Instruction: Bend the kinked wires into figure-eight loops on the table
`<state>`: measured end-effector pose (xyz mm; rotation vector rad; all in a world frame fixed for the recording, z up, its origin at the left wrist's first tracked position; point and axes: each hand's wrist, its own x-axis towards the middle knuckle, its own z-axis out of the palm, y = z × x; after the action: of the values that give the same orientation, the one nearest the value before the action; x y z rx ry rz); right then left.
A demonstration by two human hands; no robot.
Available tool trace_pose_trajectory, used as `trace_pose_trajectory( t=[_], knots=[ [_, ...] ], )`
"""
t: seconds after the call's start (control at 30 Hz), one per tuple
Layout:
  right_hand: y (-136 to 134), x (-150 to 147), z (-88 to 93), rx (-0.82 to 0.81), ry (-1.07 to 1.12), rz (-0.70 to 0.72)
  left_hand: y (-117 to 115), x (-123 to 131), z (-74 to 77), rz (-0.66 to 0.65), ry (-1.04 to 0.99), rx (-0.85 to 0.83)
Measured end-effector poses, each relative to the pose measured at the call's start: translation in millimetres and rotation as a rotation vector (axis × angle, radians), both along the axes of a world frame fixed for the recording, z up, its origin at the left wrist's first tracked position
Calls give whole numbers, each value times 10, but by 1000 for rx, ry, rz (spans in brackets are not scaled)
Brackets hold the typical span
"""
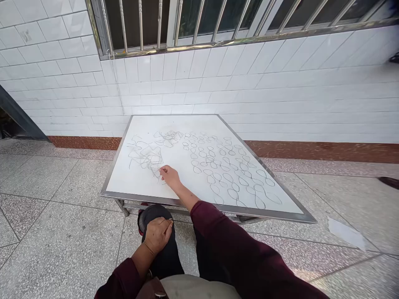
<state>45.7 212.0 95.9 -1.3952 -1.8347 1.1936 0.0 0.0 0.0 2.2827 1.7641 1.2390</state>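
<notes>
A low white table (174,187) with a metal edge bears thin dark wire pieces. On its left side lies a loose tangle of bent wires (151,157). My right hand (170,176) reaches to the near edge of this tangle, its fingertips pinched together on a thin wire. My left hand (158,234) rests on my left knee with the fingers curled closed. A small dark tip shows at its thumb, but what it belongs to is hidden. Figure-eight wire loops (229,164) are spread in rows over the right half.
Behind the table stands a white tiled wall (174,89) with a barred window (202,20). A smaller wire heap (171,137) lies towards the table's back. On the speckled floor (77,232) at the right is a white patch (346,233). A dark shoe (389,182) shows at the right edge.
</notes>
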Motion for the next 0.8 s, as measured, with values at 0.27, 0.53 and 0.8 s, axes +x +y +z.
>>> trace_pose_trajectory(
  t=[0.27, 0.53, 0.8],
  knots=[
    [93, 137, 46, 49, -16, 73, -16, -28, -22, 17, -2, -13],
    [102, 395, -41, 181, -362, 53, -10, -34, -9, 8, 1, -11],
    [70, 322, -82, 233, -590, 161, -11, -39, 18, 14, 29, -17]
  ],
)
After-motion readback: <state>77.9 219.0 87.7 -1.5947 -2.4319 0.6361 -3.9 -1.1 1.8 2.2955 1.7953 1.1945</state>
